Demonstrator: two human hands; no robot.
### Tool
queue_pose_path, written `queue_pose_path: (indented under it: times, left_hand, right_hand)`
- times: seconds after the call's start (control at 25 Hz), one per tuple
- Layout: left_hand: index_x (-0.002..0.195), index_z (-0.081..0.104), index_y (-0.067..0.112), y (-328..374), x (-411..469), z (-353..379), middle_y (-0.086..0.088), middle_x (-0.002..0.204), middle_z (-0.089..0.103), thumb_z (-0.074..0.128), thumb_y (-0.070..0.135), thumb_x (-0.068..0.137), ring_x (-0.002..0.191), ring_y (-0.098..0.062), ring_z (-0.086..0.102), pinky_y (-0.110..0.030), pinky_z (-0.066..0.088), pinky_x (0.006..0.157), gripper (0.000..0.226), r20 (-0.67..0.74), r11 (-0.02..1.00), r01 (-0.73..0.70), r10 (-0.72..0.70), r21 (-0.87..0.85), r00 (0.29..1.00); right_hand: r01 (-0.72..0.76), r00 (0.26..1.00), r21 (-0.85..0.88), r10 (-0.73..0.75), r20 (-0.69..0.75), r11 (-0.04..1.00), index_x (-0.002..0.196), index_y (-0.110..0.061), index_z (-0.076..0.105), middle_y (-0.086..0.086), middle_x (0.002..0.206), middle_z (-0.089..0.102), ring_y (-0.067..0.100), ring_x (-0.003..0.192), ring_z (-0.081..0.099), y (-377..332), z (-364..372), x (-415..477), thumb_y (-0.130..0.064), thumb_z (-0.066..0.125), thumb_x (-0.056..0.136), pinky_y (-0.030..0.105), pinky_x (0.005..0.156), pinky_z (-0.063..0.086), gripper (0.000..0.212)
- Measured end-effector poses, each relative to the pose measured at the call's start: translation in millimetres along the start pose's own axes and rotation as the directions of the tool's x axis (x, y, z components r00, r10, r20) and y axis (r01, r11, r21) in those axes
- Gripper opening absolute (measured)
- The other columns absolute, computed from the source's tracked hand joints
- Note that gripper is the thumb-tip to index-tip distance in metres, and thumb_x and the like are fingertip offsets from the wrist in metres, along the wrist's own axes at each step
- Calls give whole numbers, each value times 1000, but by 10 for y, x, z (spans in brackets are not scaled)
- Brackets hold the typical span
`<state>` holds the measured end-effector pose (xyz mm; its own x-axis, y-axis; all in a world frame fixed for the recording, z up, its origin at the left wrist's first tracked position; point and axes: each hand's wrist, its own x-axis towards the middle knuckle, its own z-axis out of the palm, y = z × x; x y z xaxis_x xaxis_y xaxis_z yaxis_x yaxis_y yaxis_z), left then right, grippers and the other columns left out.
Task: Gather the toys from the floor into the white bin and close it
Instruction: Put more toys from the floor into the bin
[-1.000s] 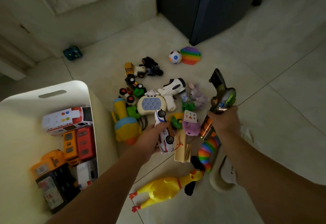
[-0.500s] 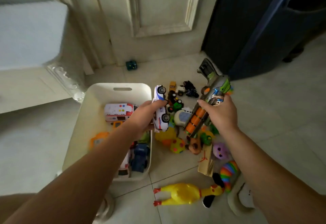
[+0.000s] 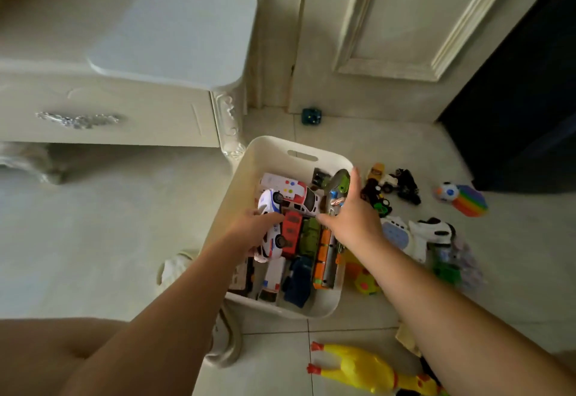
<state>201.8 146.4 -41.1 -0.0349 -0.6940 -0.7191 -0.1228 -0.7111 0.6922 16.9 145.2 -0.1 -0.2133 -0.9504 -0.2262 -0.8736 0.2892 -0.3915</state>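
Left hand (image 3: 249, 227) gripping police car (image 3: 270, 224), over bin (image 3: 237, 190)

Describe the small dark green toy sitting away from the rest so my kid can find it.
Start at the white bin and look past its handle end to the cream panelled door. The small dark green toy sits alone on the floor at the door's foot. Every other loose toy lies in the pile beside the bin.

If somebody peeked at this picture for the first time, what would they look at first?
Probably the white bin in the middle of the floor, stuffed with toy cars, with both hands over it: the left hand holds a white and blue toy car, the right hand is spread open above a toy gun. Next, the yellow rubber chicken lying at the bottom right.
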Motion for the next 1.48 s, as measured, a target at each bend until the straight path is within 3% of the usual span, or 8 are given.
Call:
queue_pose_path:
  times: [0.12, 0.36, 0.52, 0.64, 0.88, 1.08, 1.2, 1.48]
  left_hand:
    - [109, 61, 11, -117, 104, 20, -12, 92, 74, 73, 45, 69, 82, -27, 73, -43, 60, 78, 54, -16, 994, 32, -30, 103, 999]
    - [127, 50, 12, -157, 332, 133, -10, 104, 69, 67, 42, 83, 90, -22, 68, -32, 57, 73, 57, 4, 978, 61, -63, 199, 998]
    - [143, 38, 14, -156, 389, 197, -11, 116, 63, 68, 43, 83, 85, -22, 61, -27, 49, 60, 73, 14, 964, 67, -73, 259, 997]
    - [144, 36, 15, -188, 388, 291, -7, 114, 58, 67, 40, 85, 84, -20, 59, -32, 53, 68, 71, 23, 948, 89, -100, 307, 995]
    - [145, 33, 12, -249, 393, 365, -7, 118, 53, 68, 36, 85, 84, -21, 57, -37, 55, 77, 74, 51, 889, 103, -140, 447, 989]
    - [149, 14, 14, -350, 403, 418, -15, 139, 43, 80, 42, 71, 113, -35, 56, -48, 55, 87, 105, -30, 854, 206, -218, 478, 975]
    - [151, -4, 27, -427, 386, 498, -16, 151, 24, 82, 46, 66, 128, -40, 44, -53, 52, 93, 122, 23, 757, 105, -157, 645, 987]
    - [143, 38, 23, -374, 338, 688, -9, 135, 49, 64, 24, 87, 116, -25, 53, -33, 49, 92, 62, 181, 434, -141, -53, 890, 982]
  right_hand:
    - [7, 997, -261, 13, 71, 965, 151, -32, -7, 10, 98, 62, 25, 79, 62, -66, 365, 185, -24, 63, 89, 33, 59, 51, 94]
    - [-1, 997, -471, 40, 72, 882, 140, -4, 33, 25, 139, 36, 36, 122, 43, -131, 720, 384, -6, 37, 95, 39, 101, 40, 46]
    - [186, 967, -654, -20, 252, 733, 145, -2, 33, 20, 152, 23, 38, 140, 22, -10, 872, 392, -15, 38, 96, 47, 118, 17, 51]
    - [219, 950, -699, 14, 311, 681, 147, 0, 30, 20, 157, 15, 41, 145, 12, 58, 877, 425, -14, 33, 99, 48, 120, 8, 51]
    - [355, 933, -294, -317, 170, 887, 129, -15, 53, 9, 132, 48, 27, 123, 41, 145, 530, 414, -18, 46, 94, 36, 102, 37, 36]
    - [406, 914, -40, -405, 31, 913, 123, -13, 60, 5, 127, 52, 20, 124, 41, 387, 357, 238, -9, 46, 94, 27, 105, 32, 32]
    - [441, 897, 5, -441, -16, 897, 119, -10, 63, 4, 122, 53, 17, 120, 43, 457, 373, 133, -7, 46, 94, 17, 101, 28, 30]
    - [381, 925, 142, -374, -73, 914, 113, -10, 64, 3, 119, 54, 16, 117, 45, 590, 238, 88, -5, 45, 94, 15, 92, 28, 28]
